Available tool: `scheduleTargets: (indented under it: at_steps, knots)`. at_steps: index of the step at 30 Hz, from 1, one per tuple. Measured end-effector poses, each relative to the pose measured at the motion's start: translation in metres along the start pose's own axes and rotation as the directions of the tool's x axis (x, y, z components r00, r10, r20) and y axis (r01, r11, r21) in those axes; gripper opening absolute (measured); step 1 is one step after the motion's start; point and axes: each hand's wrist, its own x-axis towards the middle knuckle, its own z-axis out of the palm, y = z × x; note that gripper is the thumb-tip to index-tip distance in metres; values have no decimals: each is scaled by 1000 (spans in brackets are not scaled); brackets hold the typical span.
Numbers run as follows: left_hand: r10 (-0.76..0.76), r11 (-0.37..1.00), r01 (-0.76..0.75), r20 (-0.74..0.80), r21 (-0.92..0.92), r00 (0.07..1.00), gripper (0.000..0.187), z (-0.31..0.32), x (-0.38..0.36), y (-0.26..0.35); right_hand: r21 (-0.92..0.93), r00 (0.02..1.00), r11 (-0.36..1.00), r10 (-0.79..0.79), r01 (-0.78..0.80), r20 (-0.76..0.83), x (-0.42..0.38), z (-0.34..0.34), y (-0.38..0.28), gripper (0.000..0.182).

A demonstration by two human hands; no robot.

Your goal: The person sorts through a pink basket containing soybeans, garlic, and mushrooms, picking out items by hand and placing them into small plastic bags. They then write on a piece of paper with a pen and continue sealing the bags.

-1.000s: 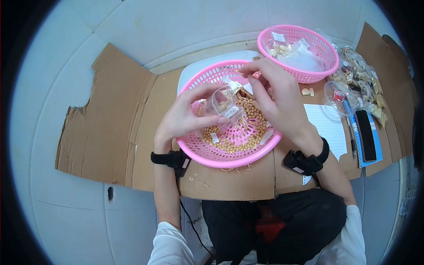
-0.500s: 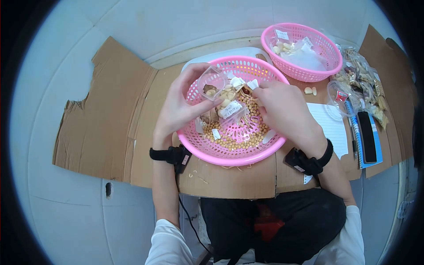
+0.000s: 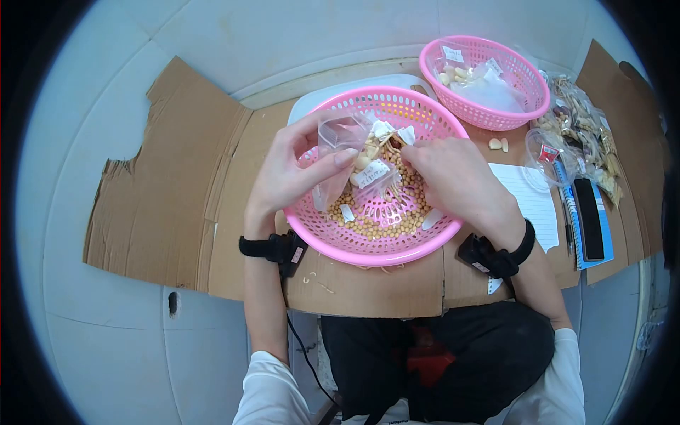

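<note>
My left hand is closed on a clear plastic bag, holding it up over the left side of a pink perforated basket. Close to the basket's right side, my right hand has its fingertips pinched together beside thin brown strands and white paper scraps. What those fingers hold is hidden. Round yellow beans lie in the basket. On top of them rest pale pieces and a small clear bag with a handwritten label.
Behind stands a second pink basket with bagged pale pieces. To the right are two pale pieces, a clear lid, bags of dried goods, lined paper, a pen and a phone on a blue notebook.
The bag in my left hand now stands taller, and the brown pieces seen at it before no longer show. My right hand has shifted slightly left.
</note>
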Motion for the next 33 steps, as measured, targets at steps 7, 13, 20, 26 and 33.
scheduleTargets:
  at_steps: [7,13,20,26,33]
  knots:
    - [-85,996,85,8,1,996,50,1,0,-6,302,991,953,37,4,-131,1,-5,-2,28]
    - [-159,987,159,1,6,987,48,2,-1,-7,339,971,939,30,55,-238,2,-4,-2,27]
    - [-154,988,154,13,28,988,49,2,-1,-3,372,964,924,15,88,-265,3,-6,-3,24]
    - [-145,989,145,4,26,989,51,2,-1,-5,369,973,926,14,75,-232,3,-6,-2,20]
    - [-129,990,127,20,54,991,53,1,0,-6,370,976,926,15,68,-215,2,-6,-3,22]
